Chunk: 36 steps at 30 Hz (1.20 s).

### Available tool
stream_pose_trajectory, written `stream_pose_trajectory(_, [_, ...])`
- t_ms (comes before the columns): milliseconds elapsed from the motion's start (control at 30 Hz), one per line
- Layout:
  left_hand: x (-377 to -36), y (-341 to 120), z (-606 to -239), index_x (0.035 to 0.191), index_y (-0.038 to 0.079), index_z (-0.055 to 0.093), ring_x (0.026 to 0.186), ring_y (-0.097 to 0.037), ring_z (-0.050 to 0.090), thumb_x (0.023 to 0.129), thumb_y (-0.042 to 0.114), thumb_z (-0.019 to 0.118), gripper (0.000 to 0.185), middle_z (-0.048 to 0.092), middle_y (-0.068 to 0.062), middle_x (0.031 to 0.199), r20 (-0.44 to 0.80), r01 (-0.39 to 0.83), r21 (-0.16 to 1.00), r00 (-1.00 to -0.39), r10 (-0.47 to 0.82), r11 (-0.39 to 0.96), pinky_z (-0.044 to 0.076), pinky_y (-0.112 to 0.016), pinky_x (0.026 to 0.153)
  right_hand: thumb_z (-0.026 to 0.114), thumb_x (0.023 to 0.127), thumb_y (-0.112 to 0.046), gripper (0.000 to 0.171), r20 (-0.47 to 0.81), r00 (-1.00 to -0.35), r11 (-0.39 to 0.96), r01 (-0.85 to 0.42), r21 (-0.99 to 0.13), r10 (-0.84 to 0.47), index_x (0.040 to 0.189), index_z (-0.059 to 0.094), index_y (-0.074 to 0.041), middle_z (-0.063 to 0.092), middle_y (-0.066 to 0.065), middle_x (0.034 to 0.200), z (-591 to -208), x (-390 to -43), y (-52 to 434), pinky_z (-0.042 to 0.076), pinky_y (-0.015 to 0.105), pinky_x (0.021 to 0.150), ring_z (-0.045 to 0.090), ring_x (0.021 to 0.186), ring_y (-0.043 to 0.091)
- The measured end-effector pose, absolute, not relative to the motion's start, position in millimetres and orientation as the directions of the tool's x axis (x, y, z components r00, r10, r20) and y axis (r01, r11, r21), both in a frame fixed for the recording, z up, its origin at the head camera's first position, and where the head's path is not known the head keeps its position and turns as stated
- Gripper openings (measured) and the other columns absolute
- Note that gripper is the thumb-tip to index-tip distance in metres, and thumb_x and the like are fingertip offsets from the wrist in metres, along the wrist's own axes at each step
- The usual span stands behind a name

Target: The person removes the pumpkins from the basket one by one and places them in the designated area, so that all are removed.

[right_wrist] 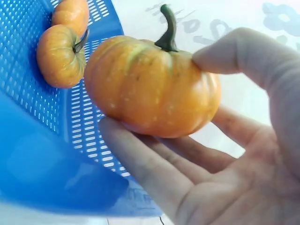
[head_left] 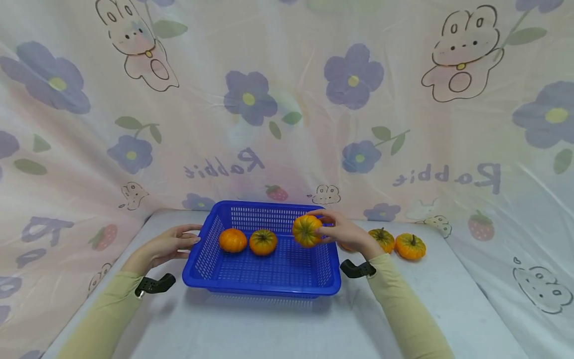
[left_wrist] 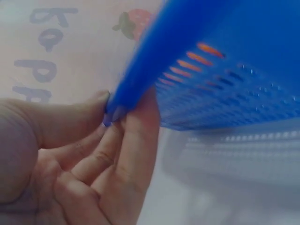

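A blue plastic basket (head_left: 264, 288) with slotted walls stands on the white table, and two small orange pumpkins lie in it, one at the left (head_left: 232, 240) and one nearer the middle (head_left: 263, 243). My left hand (head_left: 172, 244) grips the basket's left rim; the left wrist view shows the thumb and fingers (left_wrist: 136, 150) pinching that rim. Over the basket's right side, my right hand (head_left: 343, 232) holds a third pumpkin (head_left: 307, 231). In the right wrist view, its thumb lies on top of this pumpkin (right_wrist: 152, 89) beside the green stem, the fingers underneath.
To the right of the basket, more pumpkins sit on the table (head_left: 430, 299): one at the far right (head_left: 410, 247), another (head_left: 382, 240) beside it, and one mostly hidden behind my right hand. A patterned cloth (head_left: 305, 124) with rabbits and flowers hangs behind and at the sides.
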<state>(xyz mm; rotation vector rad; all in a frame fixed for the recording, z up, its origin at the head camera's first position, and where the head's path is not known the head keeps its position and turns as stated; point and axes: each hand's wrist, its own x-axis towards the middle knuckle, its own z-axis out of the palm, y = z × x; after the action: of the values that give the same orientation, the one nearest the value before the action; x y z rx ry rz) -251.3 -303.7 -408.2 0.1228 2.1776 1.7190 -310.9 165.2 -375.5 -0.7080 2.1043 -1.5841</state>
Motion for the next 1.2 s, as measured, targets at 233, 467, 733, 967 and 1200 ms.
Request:
stream_pose_trajectory(233, [-250.5, -302.3, -405.9, 0.148, -0.003, 0.021, 0.099, -0.026, 0.062, 0.099, 0.021, 0.055, 0.064, 0.063, -0.014, 0.113, -0.213, -0.122, 0.943, -0.936, 0.280, 0.309, 0.053, -0.040, 0.084, 0.061, 0.093, -0.015, 0.051, -0.015, -0.856, 0.238, -0.127, -0.963, -0.517, 0.141, 0.044, -0.014, 0.045, 0.020, 0.136, -375.6, -298.9, 178.8, 0.053, 0.045, 0.084, 0.052, 0.115, 0.034])
stream_pose_trajectory(467, [-250.4, -303.4, -408.6, 0.147, -0.002, 0.024, 0.100, -0.027, 0.062, 0.101, 0.023, 0.051, 0.059, 0.062, -0.016, 0.115, -0.203, -0.115, 0.948, -0.937, 0.284, 0.297, 0.054, -0.040, 0.084, 0.058, 0.095, -0.015, 0.053, -0.020, -0.908, 0.163, -0.053, -0.985, -0.419, 0.144, 0.039, -0.013, 0.041, 0.022, 0.140, -381.3, -288.4, 196.7, 0.051, 0.047, 0.087, 0.048, 0.119, 0.039])
stream_pose_trajectory(733, [-251.2, -306.4, -411.7, 0.148, -0.003, 0.022, 0.102, -0.028, 0.061, 0.100, 0.023, 0.053, 0.063, 0.061, -0.016, 0.117, -0.197, -0.118, 0.959, -0.930, 0.310, 0.256, 0.053, -0.042, 0.085, 0.054, 0.098, -0.016, 0.052, 0.005, -0.932, 0.054, -0.026, -0.998, -0.363, 0.146, 0.035, -0.011, 0.036, 0.023, 0.142, -384.4, -278.6, 220.1, 0.044, 0.059, 0.090, 0.045, 0.121, 0.040])
stream_pose_trajectory(967, [-249.4, -306.3, -409.9, 0.148, -0.004, 0.019, 0.101, -0.027, 0.062, 0.099, 0.020, 0.053, 0.064, 0.061, -0.016, 0.118, -0.199, -0.127, 0.965, -0.927, 0.318, 0.231, 0.053, -0.042, 0.086, 0.052, 0.096, -0.013, 0.058, -0.039, -0.959, 0.036, 0.030, -0.999, -0.282, 0.149, 0.029, -0.011, 0.028, 0.024, 0.146, -387.3, -268.2, 234.9, 0.043, 0.054, 0.094, 0.035, 0.129, 0.043])
stream_pose_trajectory(1200, [-249.6, -306.4, -410.4, 0.148, -0.004, 0.019, 0.101, -0.026, 0.062, 0.100, 0.019, 0.053, 0.064, 0.061, -0.015, 0.118, -0.193, -0.123, 0.967, -0.925, 0.328, 0.221, 0.053, -0.042, 0.086, 0.046, 0.100, -0.014, 0.058, -0.063, -0.976, 0.058, 0.052, -0.997, -0.208, 0.151, 0.021, -0.006, 0.018, 0.022, 0.152, -398.5, -258.9, 254.3, 0.047, 0.050, 0.092, 0.033, 0.131, 0.047])
